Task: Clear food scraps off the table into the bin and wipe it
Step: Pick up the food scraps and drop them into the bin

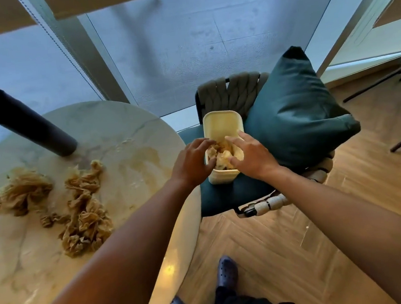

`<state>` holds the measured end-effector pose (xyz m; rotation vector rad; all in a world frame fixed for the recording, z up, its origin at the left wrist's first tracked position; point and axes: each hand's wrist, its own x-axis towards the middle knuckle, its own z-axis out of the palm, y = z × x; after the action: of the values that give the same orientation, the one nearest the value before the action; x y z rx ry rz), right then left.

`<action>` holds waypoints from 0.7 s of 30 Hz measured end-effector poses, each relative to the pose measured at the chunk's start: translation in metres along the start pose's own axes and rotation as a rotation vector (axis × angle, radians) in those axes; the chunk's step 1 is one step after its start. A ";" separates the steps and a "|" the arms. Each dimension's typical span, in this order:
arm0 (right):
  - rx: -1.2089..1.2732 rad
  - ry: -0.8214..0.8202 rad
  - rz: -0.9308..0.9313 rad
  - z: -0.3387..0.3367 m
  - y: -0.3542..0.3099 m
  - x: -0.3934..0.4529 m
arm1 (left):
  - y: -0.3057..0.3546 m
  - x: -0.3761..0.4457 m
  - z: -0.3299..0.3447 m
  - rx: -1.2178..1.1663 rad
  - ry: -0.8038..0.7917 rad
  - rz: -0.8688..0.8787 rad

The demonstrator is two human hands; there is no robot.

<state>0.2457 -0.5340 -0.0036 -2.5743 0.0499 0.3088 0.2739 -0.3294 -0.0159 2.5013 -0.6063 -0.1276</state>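
Just past the surface (120, 140) edge, left hand (190, 163) and right hand (253, 155) hover spread-fingered over scraps (221, 154) in the bin (221, 123).

from my remote feed, both bare hands meet over a cream rectangular bin (221, 123) that sits on the teal seat of a woven-back chair (231, 92). my left hand (190, 162) and right hand (253, 155) have fingers spread and curled around a pale crumpled wad (221, 153) inside the bin's near end. a large teal cushion (296, 113) leans beside the bin, touching its right wall. to the left, a round marble table (123, 125) carries smears, two heaps of crumpled brown paper scraps (82, 212) and a dark cylindrical bottle (28, 124) standing near its far edge. dark clogs (227, 271) show on the herringbone wood floor below.
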 end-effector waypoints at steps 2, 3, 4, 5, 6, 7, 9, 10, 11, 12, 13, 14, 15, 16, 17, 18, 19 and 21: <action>-0.020 -0.024 -0.012 0.002 0.000 0.002 | -0.002 -0.003 0.000 0.043 -0.029 -0.033; -0.026 -0.031 -0.019 0.003 0.000 0.003 | -0.004 -0.005 -0.001 0.058 -0.042 -0.047; -0.027 -0.039 -0.023 0.004 -0.001 0.004 | -0.006 -0.007 -0.002 0.067 -0.046 -0.062; -0.024 -0.044 -0.028 0.005 -0.003 0.005 | -0.007 -0.010 -0.003 0.072 -0.047 -0.079; -0.017 -0.049 -0.032 0.005 -0.005 0.006 | -0.008 -0.013 -0.005 0.077 -0.044 -0.096; -0.010 -0.048 -0.040 0.006 -0.008 0.006 | -0.010 -0.016 -0.007 0.082 -0.041 -0.113; -0.004 -0.047 -0.063 0.006 -0.017 0.004 | -0.014 -0.025 -0.012 0.093 -0.036 -0.141; -0.003 -0.050 -0.076 0.007 -0.023 0.003 | -0.017 -0.031 -0.014 0.099 -0.034 -0.151; -0.003 -0.056 -0.090 0.009 -0.029 0.002 | -0.020 -0.038 -0.017 0.104 -0.030 -0.161; -0.007 -0.064 -0.104 0.011 -0.036 0.000 | -0.024 -0.046 -0.020 0.110 -0.028 -0.174; -0.018 -0.073 -0.122 0.014 -0.042 -0.001 | -0.029 -0.054 -0.023 0.116 -0.026 -0.193; -0.033 -0.086 -0.139 0.018 -0.049 -0.003 | -0.033 -0.063 -0.026 0.122 -0.024 -0.214; -0.049 -0.102 -0.155 0.022 -0.055 -0.004 | -0.038 -0.073 -0.028 0.128 -0.023 -0.237; -0.064 -0.121 -0.170 0.026 -0.062 -0.006 | -0.043 -0.083 -0.032 0.135 -0.020 -0.257; -0.076 -0.138 -0.185 0.031 -0.069 -0.008 | -0.049 -0.093 -0.035 0.143 -0.019 -0.275; -0.084 -0.152 -0.201 0.035 -0.077 -0.010 | -0.054 -0.104 -0.038 0.152 -0.012 -0.289; -0.087 -0.162 -0.217 0.039 -0.084 -0.012 | -0.060 -0.113 -0.042 0.157 -0.006 -0.300; -0.091 -0.175 -0.255 0.051 -0.103 -0.016 | -0.071 -0.134 -0.050 0.159 0.007 -0.332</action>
<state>0.2292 -0.4205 0.0110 -2.5941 -0.3603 0.4462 0.1927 -0.1915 -0.0175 2.7379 -0.1988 -0.2007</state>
